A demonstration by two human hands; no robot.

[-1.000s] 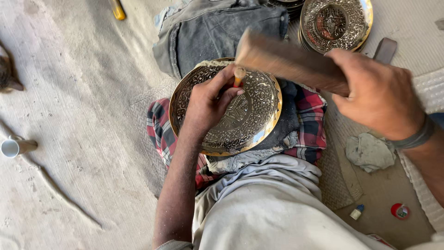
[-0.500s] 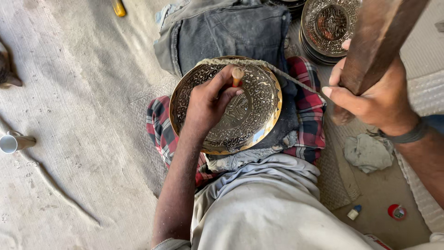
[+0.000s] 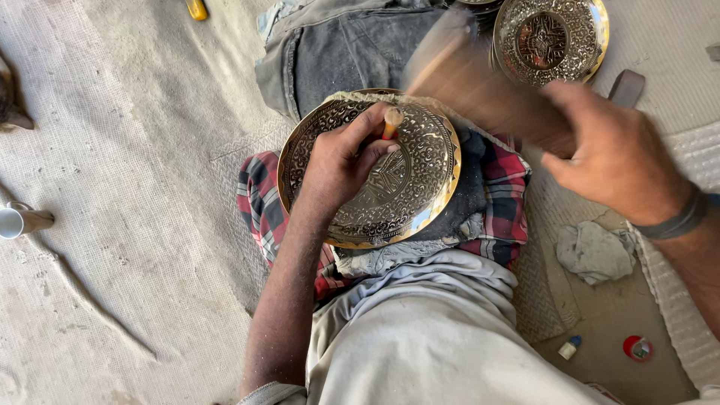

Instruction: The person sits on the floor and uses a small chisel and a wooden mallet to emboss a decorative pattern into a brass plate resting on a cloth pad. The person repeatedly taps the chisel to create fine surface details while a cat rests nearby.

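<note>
An engraved brass plate (image 3: 416, 187) rests on a red checked cloth (image 3: 504, 195) over my lap. My left hand (image 3: 341, 161) lies on the plate and pinches a short chisel (image 3: 391, 121) upright against its surface. My right hand (image 3: 615, 154) grips a wooden mallet (image 3: 469, 79), which is blurred and sits above the chisel's top end. A dark band circles my right wrist.
A second engraved brass plate (image 3: 551, 37) lies at the top right. Folded denim (image 3: 337, 56) is beyond the lap. A white cup (image 3: 16, 222) lies at the far left, a grey rag (image 3: 596, 251) at the right, a small bottle (image 3: 570, 346) and a red cap (image 3: 637, 348) near it.
The mallet was down on the chisel, then raised high to the right, and now swings back down toward the chisel. My left hand and the plate stayed put.
</note>
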